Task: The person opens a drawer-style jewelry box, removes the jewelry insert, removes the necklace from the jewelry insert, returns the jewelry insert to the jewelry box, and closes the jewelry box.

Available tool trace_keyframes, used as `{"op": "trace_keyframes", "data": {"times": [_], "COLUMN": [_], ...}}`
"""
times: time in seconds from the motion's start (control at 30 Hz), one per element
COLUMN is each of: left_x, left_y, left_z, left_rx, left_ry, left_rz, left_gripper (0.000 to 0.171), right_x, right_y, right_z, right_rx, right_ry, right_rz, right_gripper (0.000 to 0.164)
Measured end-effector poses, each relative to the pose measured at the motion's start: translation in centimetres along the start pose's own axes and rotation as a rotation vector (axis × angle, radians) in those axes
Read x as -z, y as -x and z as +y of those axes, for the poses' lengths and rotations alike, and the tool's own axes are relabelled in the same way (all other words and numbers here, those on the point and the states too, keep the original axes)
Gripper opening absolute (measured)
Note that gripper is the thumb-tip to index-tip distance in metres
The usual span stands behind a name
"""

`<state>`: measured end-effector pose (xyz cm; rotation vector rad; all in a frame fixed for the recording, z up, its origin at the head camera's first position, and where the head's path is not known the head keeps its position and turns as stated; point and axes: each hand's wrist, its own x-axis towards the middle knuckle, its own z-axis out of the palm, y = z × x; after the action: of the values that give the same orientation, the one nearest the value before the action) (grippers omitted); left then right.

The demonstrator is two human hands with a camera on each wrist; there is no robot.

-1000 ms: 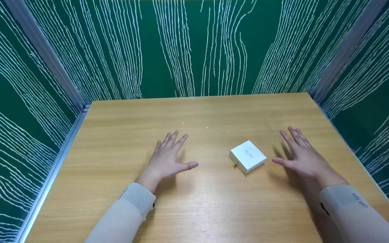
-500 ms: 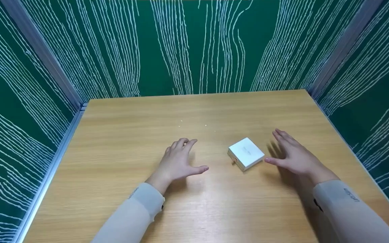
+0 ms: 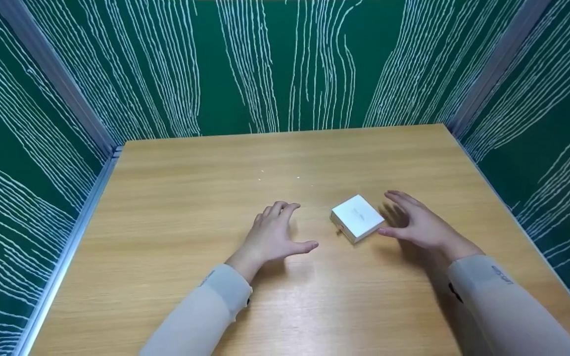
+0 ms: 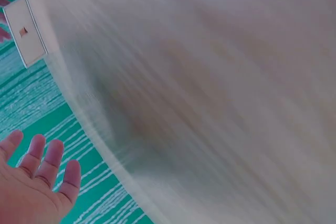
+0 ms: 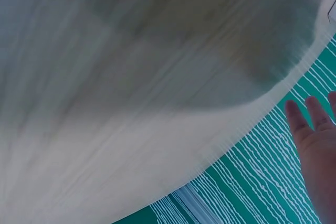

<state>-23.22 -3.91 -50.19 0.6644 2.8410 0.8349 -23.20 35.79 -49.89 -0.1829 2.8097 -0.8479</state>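
Observation:
A small white square box point(image 3: 357, 217) lies flat on the wooden table, right of the middle, with faint print on its lid and a little tab at its left-front side. Close by its right side is my right hand point(image 3: 416, 225), thumb tip right at the box's edge and fingers spread behind it. My left hand point(image 3: 276, 235) hovers to the left of the box, a gap between them, thumb apart from loosely bent fingers. The left wrist view shows the side of the box point(image 4: 25, 31) with its small tab, and the left palm point(image 4: 34, 187). Neither hand holds anything.
The wooden table point(image 3: 191, 198) is bounded at the back and sides by green panels point(image 3: 314, 64) with white wavy lines. Metal posts point(image 3: 498, 64) stand at the back corners. Several tiny white specks lie on the table behind the left hand.
My left hand has moved right toward the box, its fingers bending more. My right hand has moved left, its thumb coming up to the box. The view has shifted slightly; the box lies as before.

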Motion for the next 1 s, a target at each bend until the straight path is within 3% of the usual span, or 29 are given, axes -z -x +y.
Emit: {"op": "trace_keyframes", "data": {"times": [0.23, 0.53, 0.67, 1.0], "left_x": [-0.5, -2.1, -2.8, -3.9], "left_y": [-0.8, -2.0, -2.6, -3.8], "left_z": [1.8, 3.0, 3.5, 5.1], "left_rx": [-0.013, -0.005, 0.012, 0.031], "left_ry": [0.007, -0.069, -0.059, -0.004], "left_rz": [-0.024, -0.106, -0.126, -0.105], "left_gripper": [0.106, 0.102, 0.102, 0.098], "right_x": [-0.4, -1.4, -1.8, -2.1], "right_y": [0.0, -0.3, -0.3, -0.3], "right_z": [0.1, -0.6, -1.1, -1.2], "right_rx": [0.011, 0.025, -0.013, -0.024], "right_ry": [-0.006, -0.012, -0.011, 0.002], "right_rz": [-0.004, -0.007, -0.024, -0.027], "right_gripper": [0.122, 0.122, 0.124, 0.125]}}
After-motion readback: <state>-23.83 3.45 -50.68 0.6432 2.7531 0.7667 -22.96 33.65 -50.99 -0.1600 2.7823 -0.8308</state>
